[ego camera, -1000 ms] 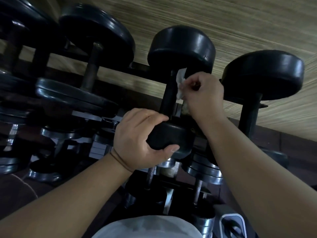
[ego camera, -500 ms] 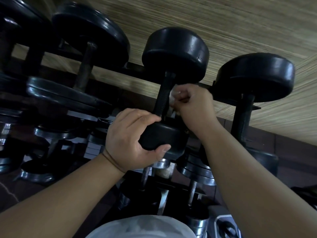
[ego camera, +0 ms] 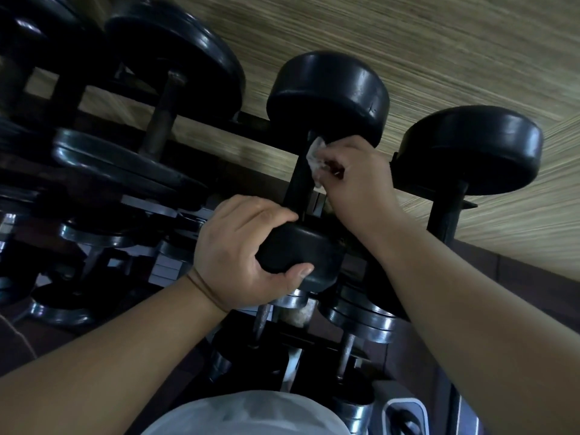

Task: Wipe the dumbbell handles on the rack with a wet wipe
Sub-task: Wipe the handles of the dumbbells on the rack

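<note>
head view: left hand (ego camera: 238,252) grips one dumbbell (ego camera: 328,92); right hand (ego camera: 357,177) pinches one wipe (ego camera: 314,155).

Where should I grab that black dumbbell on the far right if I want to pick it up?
Probably by its handle, the thin bar below the big round head: fingers can curl round it, while the head is too wide. Come from its right, because the right hand, holding the wet wipe, and its forearm crowd the left side.
</note>
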{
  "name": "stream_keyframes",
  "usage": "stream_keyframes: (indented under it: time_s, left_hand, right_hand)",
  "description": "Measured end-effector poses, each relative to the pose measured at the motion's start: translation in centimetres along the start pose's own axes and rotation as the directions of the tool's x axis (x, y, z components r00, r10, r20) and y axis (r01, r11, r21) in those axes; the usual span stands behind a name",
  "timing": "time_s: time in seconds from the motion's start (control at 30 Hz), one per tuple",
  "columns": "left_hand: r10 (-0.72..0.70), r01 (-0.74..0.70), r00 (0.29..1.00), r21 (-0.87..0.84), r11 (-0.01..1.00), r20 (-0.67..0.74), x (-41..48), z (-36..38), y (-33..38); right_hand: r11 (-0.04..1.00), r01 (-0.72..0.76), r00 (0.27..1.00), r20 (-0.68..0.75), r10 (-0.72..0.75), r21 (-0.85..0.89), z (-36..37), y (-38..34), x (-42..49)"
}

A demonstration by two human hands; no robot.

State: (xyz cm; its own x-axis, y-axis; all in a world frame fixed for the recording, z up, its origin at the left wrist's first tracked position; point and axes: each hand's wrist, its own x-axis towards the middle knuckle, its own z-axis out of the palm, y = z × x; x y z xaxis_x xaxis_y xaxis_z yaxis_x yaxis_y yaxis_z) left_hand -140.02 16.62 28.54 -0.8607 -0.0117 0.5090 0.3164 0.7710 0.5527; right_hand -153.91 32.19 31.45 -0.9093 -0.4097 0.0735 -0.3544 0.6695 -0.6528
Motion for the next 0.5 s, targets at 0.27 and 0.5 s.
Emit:
stream_keyframes:
  time_s: [0.27, 0.5]
  left_hand:
    - [0.003, -0.002, 1.0, 0.022, 1.0, -0.023, -0.1, 0.4, 0.1]
    - [-0.02, 0.02, 1.0, 0.009, 1.0, -0.02, -0.2, 0.7, 0.0]
  right_hand:
    - [0.9, 0.385, 0.869, 0.41, -0.278, -0.204, -2.6, -1.6, 3.0]
    - [0.749, 0.565, 0.74, 0.613, -0.276, -0.346, -2.9, -2.8, 5.3]
